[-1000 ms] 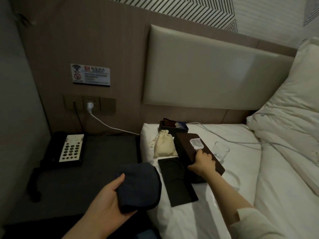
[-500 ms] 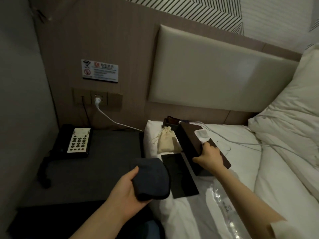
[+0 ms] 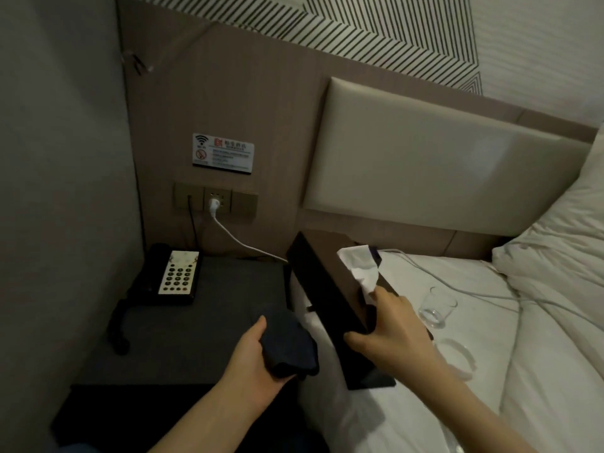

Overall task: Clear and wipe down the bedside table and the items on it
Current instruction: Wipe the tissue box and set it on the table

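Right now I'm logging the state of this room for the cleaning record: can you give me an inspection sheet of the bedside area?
Surface: dark bedside table, telephone on its far left corner.
Job's things: dark cloth in the left hand; tissue box lifted and tilted, tissue sticking out.
Clutter: drinking glass on the white bedding; flat dark tray partly hidden under the box.
Grippers: left hand grips the cloth; right hand grips the box's near end.
Cables: white cable plugged into the wall socket, running toward the bed; dark phone lead beside it.
Surroundings: padded headboard, wifi sign, pillow.
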Available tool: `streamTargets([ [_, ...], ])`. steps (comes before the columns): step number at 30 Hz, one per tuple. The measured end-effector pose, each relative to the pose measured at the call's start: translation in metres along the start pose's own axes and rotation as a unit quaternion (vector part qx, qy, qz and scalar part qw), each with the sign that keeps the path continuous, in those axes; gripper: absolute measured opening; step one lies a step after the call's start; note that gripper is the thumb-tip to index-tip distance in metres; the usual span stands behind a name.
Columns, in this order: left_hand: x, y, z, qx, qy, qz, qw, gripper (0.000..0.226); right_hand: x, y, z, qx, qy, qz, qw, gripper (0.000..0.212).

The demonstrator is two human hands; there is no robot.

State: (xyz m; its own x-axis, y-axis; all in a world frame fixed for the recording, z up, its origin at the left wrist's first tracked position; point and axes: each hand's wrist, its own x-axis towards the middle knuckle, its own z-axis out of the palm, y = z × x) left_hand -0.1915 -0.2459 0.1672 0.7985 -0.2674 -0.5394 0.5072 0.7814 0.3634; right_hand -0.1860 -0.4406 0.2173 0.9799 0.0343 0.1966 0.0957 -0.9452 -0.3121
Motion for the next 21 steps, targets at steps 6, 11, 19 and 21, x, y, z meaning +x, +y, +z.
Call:
streamTargets([
  [6,-0.019,0.011,0.001,0.117,0.011,0.153,0.981,0.075,-0.037,-0.073,0.012,-0.076,-0.006,-0.138,0.988,0.052],
  [11,-0.036,0.030,-0.033,0.132,0.114,0.267,0.948,0.049,-0.043,-0.102,0.030,-0.019,-0.028,-0.187,0.982,0.055],
  [19,-0.074,0.075,-0.084,0.218,0.051,0.199,0.954,0.056,-0.020,-0.115,0.038,0.379,-0.199,0.132,0.894,0.110],
  [21,-0.082,0.084,-0.084,0.231,0.026,0.180,0.956,0.058,-0.026,-0.119,0.047,0.513,-0.289,0.211,0.780,0.101],
])
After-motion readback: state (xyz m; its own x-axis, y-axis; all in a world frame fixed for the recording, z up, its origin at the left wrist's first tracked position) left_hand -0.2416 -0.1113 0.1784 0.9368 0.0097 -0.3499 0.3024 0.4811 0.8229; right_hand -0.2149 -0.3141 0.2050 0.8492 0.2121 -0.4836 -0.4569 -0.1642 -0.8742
